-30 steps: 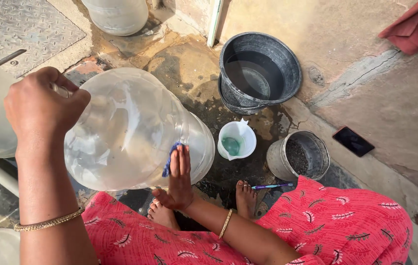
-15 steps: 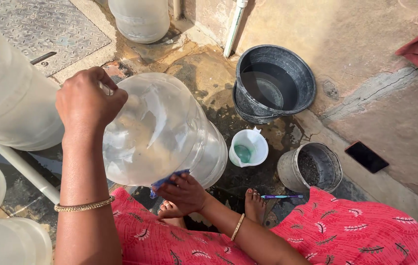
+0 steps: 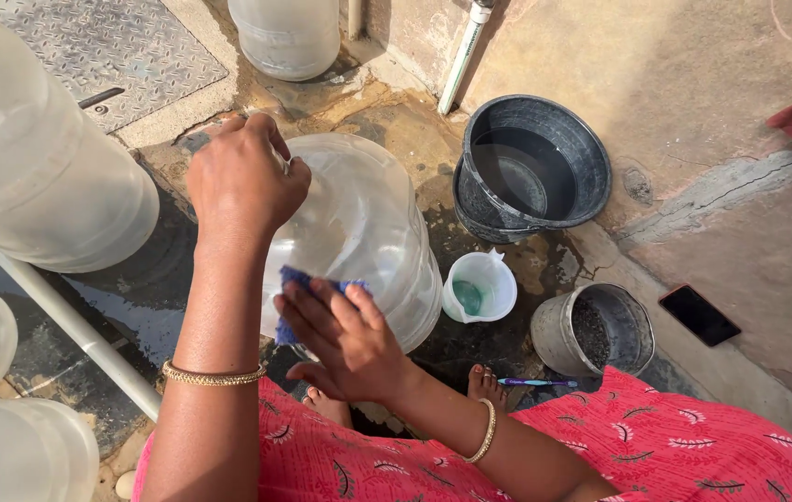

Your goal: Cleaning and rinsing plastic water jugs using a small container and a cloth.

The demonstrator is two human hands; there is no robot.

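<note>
Cloth (image 3: pixel 307 282) now higher on jug (image 3: pixel 368 223)

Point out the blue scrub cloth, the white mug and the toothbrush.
blue scrub cloth (image 3: pixel 295 279), head view, the bare corner above the right hand's fingers.
white mug (image 3: pixel 481 286), head view, inner wall.
toothbrush (image 3: pixel 537 382), head view, mid-handle.
</note>
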